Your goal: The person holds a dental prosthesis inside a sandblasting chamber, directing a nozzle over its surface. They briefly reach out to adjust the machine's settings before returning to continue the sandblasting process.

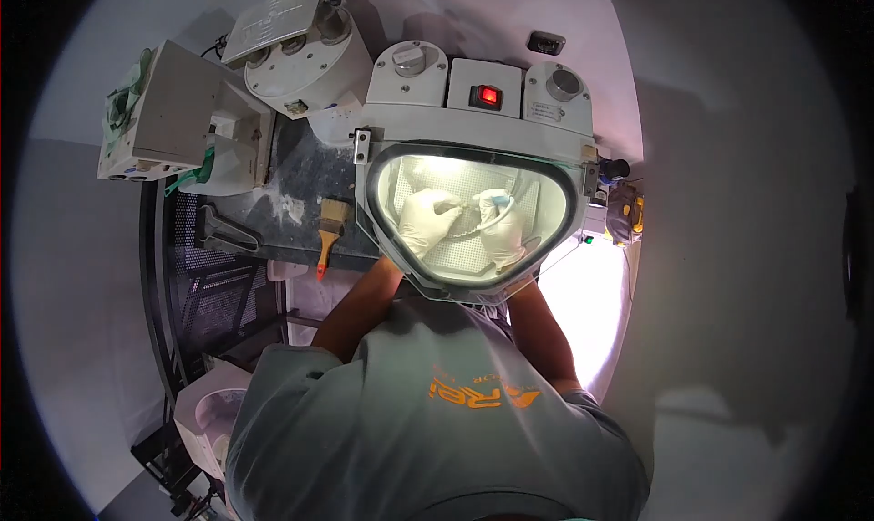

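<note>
Head view shows both gloved hands inside a lit cabinet: the right hand seems to grasp a pale blue piece, while the left hand curls near it, and whether that one grips anything I cannot tell. A light, steady hold under the window's middle suits this work. Mesh floor shows between the hands, leaving some room; the dark rim frames the view.
</note>
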{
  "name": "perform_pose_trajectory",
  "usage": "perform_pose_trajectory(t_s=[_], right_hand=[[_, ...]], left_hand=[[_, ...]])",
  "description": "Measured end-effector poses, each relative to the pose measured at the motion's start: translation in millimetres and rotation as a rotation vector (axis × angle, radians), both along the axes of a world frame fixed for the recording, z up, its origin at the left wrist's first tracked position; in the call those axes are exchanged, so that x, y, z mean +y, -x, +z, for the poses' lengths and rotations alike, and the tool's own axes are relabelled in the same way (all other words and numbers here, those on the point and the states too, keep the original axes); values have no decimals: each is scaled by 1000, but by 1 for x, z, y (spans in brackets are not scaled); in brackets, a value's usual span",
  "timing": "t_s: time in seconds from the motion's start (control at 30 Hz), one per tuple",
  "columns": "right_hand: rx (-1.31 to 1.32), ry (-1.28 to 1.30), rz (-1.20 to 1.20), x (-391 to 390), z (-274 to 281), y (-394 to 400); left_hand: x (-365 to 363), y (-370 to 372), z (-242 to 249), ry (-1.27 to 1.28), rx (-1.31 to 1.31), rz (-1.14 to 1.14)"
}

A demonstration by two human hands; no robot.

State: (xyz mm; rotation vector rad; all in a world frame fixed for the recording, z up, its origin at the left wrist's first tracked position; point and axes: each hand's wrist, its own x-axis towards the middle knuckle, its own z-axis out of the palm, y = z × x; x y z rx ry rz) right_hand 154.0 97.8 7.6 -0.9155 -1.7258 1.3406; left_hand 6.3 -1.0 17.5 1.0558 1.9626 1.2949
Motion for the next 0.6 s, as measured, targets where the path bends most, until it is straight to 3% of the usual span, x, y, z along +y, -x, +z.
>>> perform_pose_trajectory(t_s=[0.13,0.2,0.4,0.43,0.53,0.57,0.6], right_hand=[[-11,-55,-10,1,7,0],[15,82,-12,1,3,-1],[3,-57,-12,2,1,-2],[-33,67,-21,1,3,-2],[-36,63,15,1,5,-3],[12,-104,-2,2,5,-2],[-9,-92,-8,2,5,-2]], left_hand=[[2,5,12,40,95,-80],[2,2,10,49,21,-48],[1,2,5,-37,11,-61],[1,6,10,-11,94,-113],[1,4,18,50,52,-84],[0,3,3,32,-13,-54],[1,2,4,28,-13,-51]])
